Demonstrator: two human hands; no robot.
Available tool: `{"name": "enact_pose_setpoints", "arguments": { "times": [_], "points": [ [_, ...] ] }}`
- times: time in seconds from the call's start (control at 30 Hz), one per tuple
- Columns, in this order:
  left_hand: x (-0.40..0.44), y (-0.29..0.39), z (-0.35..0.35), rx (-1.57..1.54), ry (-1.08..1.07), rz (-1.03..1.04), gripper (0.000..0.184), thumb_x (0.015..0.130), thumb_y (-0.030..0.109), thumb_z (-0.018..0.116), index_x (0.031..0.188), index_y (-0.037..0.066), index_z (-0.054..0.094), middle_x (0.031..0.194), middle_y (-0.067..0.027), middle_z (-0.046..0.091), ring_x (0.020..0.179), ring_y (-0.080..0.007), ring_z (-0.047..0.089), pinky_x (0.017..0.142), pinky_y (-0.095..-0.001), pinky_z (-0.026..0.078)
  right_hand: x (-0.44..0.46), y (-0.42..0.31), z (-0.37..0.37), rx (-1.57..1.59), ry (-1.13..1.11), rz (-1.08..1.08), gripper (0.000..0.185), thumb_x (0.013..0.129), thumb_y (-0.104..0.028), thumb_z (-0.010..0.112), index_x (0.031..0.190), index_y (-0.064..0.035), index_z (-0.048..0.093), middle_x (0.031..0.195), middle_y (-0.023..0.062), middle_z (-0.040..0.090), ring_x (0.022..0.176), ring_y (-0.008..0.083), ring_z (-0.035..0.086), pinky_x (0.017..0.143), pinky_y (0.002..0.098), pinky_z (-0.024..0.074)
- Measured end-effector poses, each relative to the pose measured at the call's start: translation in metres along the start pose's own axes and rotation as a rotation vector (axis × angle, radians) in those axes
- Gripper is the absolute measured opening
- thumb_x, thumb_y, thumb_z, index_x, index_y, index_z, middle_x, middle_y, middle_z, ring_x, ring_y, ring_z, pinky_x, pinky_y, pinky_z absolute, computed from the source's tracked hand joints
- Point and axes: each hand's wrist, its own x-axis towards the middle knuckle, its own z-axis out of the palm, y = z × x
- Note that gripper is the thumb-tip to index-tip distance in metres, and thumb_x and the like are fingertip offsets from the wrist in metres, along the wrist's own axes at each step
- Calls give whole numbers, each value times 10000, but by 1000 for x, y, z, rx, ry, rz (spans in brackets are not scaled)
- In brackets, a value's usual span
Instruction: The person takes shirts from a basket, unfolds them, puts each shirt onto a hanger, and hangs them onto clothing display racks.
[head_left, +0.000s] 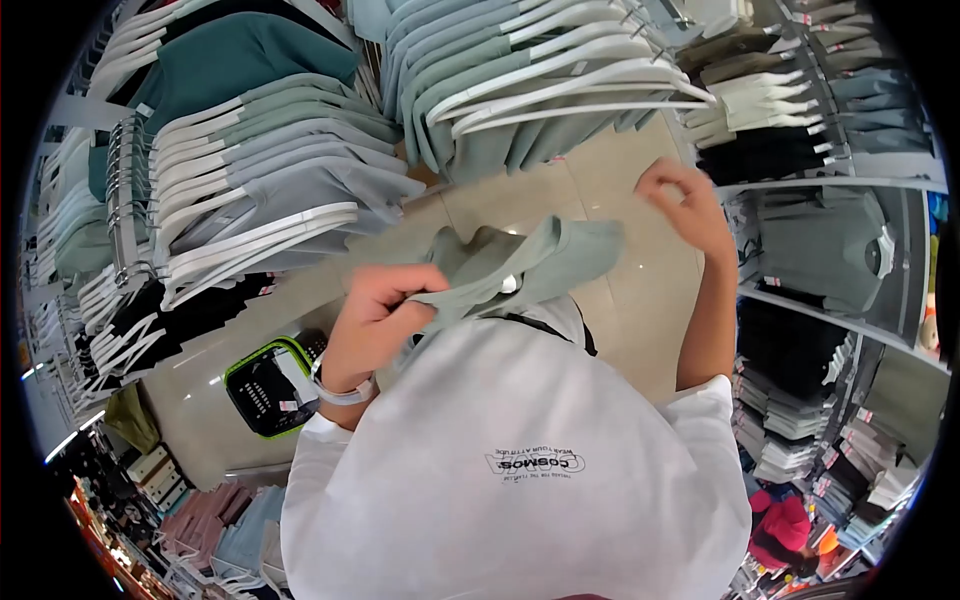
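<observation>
A sage-green garment point(520, 265), seemingly a T-shirt, hangs bunched in front of my chest with a small white label at its neck. My left hand point(385, 305) is closed around one end of it, a pale band on the wrist. Off to the right, apart from the cloth, my right hand point(685, 205) is raised over the floor. Its fingers curl toward the thumb in a loop, and nothing shows in them.
Racks of shirts on white hangers point(270, 240) stand ahead and left, with more hangers point(580, 85) at the top. A black shopping basket point(262, 395) with a green rim sits on the tiled floor. Shelves of folded clothes point(790, 390) line the right.
</observation>
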Motion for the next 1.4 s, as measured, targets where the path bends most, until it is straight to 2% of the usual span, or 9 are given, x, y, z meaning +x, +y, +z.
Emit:
{"name": "enact_pose_setpoints", "arguments": {
  "times": [0.1, 0.2, 0.47, 0.57, 0.8, 0.97, 1.03, 1.2, 1.4],
  "points": [
    [15, 1, 17, -80, 57, -19, 108, 756, -17, 491, 821, -42, 573, 647, 46, 478, 602, -29, 361, 520, -197, 276, 27, 20, -32, 140, 402, -121, 91, 847, -71, 561, 812, 6, 593, 784, 25, 600, 771, 86, 541, 736, 221, 413],
    [25, -2, 30, -92, 164, -18, 97, 793, -4, 531, 857, -40, 595, 648, 51, 484, 603, -18, 368, 520, -191, 285, 67, 20, -53, 141, 542, -183, 105, 834, -77, 590, 894, 8, 606, 813, 36, 607, 775, 85, 550, 731, 221, 420],
    [27, -22, 82, -66, 673, -3, 95, 806, 35, 597, 866, -35, 622, 675, 54, 523, 608, -10, 401, 539, -177, 312, 136, 34, -87, 40, 23, -199, 204, 784, -137, 645, 928, 6, 636, 747, 50, 643, 707, 100, 578, 665, 251, 446],
    [26, -24, 99, -97, 812, 11, 104, 819, 52, 602, 857, -43, 621, 689, 42, 544, 617, -13, 417, 550, -172, 324, 145, 35, -95, -232, -70, -242, 224, 764, -137, 658, 916, 29, 656, 765, 81, 659, 710, 105, 584, 675, 266, 455],
    [34, -14, 139, 5, 1091, 59, 115, 827, 38, 603, 888, -58, 621, 749, 7, 605, 678, -26, 474, 612, -171, 380, 165, 65, -77, 173, -437, -235, 283, 803, -110, 634, 1023, 68, 621, 823, 101, 661, 743, 124, 593, 726, 253, 480],
    [40, -20, 159, 175, 1230, 81, 106, 824, 57, 618, 815, -45, 594, 672, 61, 512, 614, -2, 383, 550, -155, 293, 159, 67, -73, 310, -356, -108, 233, 839, -162, 626, 930, 52, 631, 727, 1, 593, 669, 52, 499, 597, 207, 410],
    [41, -21, 162, 235, 1254, 98, 112, 824, 62, 621, 815, -47, 594, 670, 61, 511, 612, -4, 381, 549, -157, 292, 158, 73, -80, 30, -100, -301, 206, 836, -181, 637, 885, 19, 635, 708, -37, 545, 641, 34, 430, 561, 191, 344],
    [47, -16, 169, 256, 1222, 26, 162, 810, 65, 640, 890, -74, 619, 664, 28, 535, 626, -25, 415, 546, -172, 338, 138, 64, -118, 191, 75, -342, 222, 812, -205, 673, 895, 0, 648, 714, -52, 535, 653, 40, 421, 590, 186, 353],
    [50, -11, 163, 317, 1244, 69, 152, 809, 64, 638, 870, -75, 627, 626, 36, 513, 590, -21, 394, 516, -175, 320, 97, 121, -213, 31, 603, -445, 165, 813, -79, 661, 907, 57, 652, 761, 20, 618, 689, 69, 531, 603, 197, 421]
  ]
}}
